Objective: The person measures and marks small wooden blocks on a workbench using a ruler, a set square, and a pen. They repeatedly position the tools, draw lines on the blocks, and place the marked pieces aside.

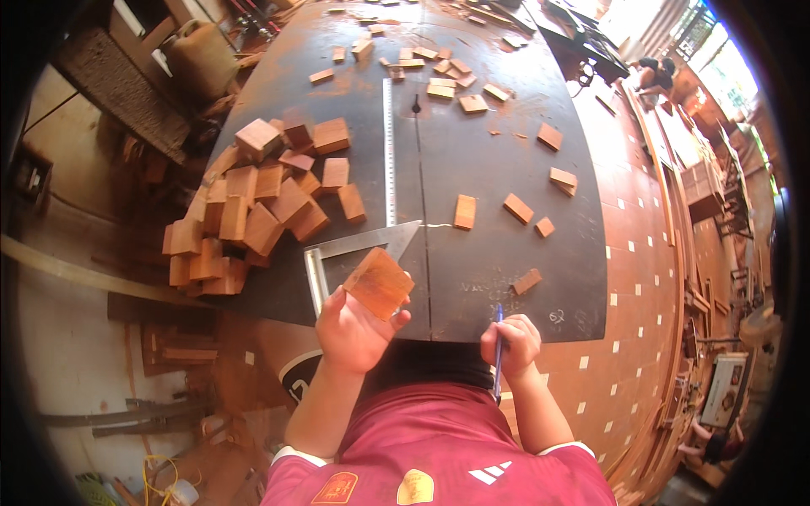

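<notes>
My left hand (357, 336) holds a reddish-brown wooden block (379, 284) up over the table's near edge, its fingers and thumb around the lower sides. Just beyond the block lies a metal try square (346, 246), partly hidden by it. A long white ruler (389, 152) runs away from the square up the dark table (472, 261). In my right hand (512, 341), at the near edge, a blue pen (499, 337) is gripped upright. Chalk-like marks and a small wood offcut (526, 282) are close to that hand.
A heap of wooden blocks (270, 190) covers the table's left side. Several small offcuts (472, 104) are scattered at the far end and right. A jug-like container (200, 59) stands beyond the left edge. Tiled floor (624, 278) is at the right, with another person (654, 78) far off.
</notes>
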`<action>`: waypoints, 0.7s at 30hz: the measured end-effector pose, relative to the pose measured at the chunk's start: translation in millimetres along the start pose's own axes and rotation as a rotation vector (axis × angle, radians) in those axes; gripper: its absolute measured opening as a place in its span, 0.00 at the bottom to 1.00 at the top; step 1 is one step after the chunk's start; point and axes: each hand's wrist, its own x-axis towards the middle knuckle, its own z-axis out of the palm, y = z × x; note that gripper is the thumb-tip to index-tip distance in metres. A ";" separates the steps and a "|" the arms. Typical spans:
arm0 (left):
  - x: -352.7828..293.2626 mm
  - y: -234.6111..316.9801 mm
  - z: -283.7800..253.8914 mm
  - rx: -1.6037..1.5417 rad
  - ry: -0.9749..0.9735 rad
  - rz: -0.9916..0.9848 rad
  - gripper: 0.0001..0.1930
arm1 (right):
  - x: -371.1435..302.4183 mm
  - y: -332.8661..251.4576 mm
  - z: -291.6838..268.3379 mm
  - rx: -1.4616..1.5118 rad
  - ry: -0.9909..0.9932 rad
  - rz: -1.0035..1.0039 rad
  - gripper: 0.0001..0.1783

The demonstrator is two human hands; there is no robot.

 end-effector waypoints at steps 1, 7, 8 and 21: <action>-0.8 -3.3 -0.1 -0.021 0.013 0.004 0.37 | -0.7 -0.5 -1.1 -0.006 0.001 0.005 0.14; -7.0 -2.2 -2.2 0.009 0.010 -0.028 0.37 | -1.4 -0.2 1.3 -0.002 0.007 -0.010 0.16; -7.8 -3.2 1.0 0.065 0.005 -0.008 0.38 | -1.4 0.1 1.1 -0.003 0.009 -0.011 0.16; 3.3 -44.0 20.0 1.726 0.046 0.662 0.47 | -1.9 3.0 -1.4 0.012 0.015 -0.008 0.15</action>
